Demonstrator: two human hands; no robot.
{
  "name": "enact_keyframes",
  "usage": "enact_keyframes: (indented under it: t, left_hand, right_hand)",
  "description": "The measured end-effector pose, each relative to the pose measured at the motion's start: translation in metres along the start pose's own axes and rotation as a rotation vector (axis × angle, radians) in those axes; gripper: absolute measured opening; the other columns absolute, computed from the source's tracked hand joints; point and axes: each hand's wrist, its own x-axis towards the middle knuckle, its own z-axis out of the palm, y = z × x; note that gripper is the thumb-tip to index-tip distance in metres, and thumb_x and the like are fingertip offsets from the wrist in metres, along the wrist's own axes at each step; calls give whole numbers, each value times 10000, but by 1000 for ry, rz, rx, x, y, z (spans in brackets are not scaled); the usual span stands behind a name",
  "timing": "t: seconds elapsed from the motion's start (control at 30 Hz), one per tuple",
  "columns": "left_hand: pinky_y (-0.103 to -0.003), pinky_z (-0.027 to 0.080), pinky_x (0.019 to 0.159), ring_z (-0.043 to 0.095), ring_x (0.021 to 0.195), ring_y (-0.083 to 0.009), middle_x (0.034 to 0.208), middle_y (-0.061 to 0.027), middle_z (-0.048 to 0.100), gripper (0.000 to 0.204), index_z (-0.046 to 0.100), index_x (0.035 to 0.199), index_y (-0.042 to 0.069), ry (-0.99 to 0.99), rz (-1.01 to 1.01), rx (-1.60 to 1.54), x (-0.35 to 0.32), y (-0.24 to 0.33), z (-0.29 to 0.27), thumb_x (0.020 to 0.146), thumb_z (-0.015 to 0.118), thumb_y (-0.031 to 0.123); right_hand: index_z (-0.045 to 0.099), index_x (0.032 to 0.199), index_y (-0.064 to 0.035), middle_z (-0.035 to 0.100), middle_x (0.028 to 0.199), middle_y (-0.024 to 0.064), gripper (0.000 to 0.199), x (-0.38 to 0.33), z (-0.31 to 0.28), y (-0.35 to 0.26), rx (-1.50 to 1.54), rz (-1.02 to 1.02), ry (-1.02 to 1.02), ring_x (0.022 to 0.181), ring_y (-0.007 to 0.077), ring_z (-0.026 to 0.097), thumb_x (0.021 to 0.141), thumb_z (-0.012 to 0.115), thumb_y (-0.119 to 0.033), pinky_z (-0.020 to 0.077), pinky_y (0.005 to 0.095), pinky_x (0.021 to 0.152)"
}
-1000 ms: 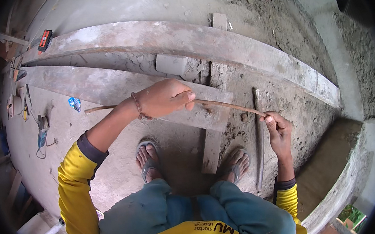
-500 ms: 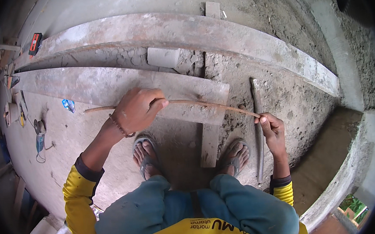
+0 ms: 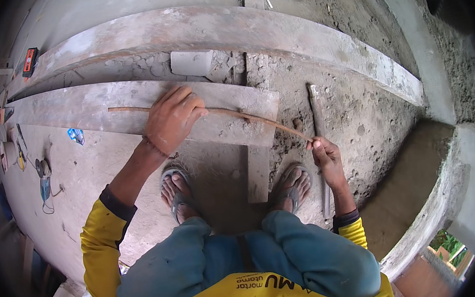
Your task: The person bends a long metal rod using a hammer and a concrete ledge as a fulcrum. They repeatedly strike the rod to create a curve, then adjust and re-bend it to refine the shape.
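A long, thin brown rod (image 3: 246, 117), slightly bowed, spans the space between my hands above a wooden plank (image 3: 233, 93). My left hand (image 3: 172, 120) is closed over it left of its middle, knuckles up. One length of the rod sticks out past that hand to the left. At its right end, the thumb and fingers of my right hand (image 3: 327, 155) pinch it. Just beside the right hand lies a dirty round bar (image 3: 318, 120), pointing away from me.
A long, thick board (image 3: 195, 32) lies beyond the plank. At left are a red-and-black level (image 3: 30, 61), an angle grinder (image 3: 45, 180) and a blue wrapper (image 3: 76, 135). A short board (image 3: 258, 175) lies between my feet. A sunken brown strip (image 3: 408, 191) runs at right.
Both hands have moved a little farther away with the rod, which now lies more over the plank. My right hand also shifted slightly left. The view has shifted a little.
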Motion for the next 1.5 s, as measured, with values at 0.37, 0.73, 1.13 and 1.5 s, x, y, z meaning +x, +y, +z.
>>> enact_keyframes:
  t: [0.37,0.73,1.13,1.5]
  left_hand:
    - [-419,500,762,584,870,-286,892,-62,582,165,667,888,88,51,66,-27,1,5,12,809,797,150]
    - [-422,527,772,644,881,-280,917,-95,640,107,672,972,85,-64,-6,-402,-63,85,44,903,716,153]
    - [-358,497,995,598,1217,-200,1343,-155,626,413,507,1412,26,-439,-377,-1490,-30,180,179,1125,414,307]
    - [-437,442,1141,630,1240,-244,1224,-112,631,534,529,1120,94,-233,-738,-1968,9,215,184,1100,298,574]
  right_hand:
    - [637,929,-77,350,624,-110,388,-5,-13,-5,11,8,2,563,20,280,1108,509,-397,210,235,529]
    - [644,942,-62,413,655,-70,401,-7,-28,-20,-70,106,-151,655,55,406,1110,455,-374,338,248,621]
    - [782,1035,-11,617,692,67,452,36,-63,-65,-397,292,-546,594,166,615,1060,530,-386,532,317,577]
    - [714,1113,-15,700,872,151,432,-21,-96,56,-543,133,16,766,268,674,1061,556,-413,543,393,688]
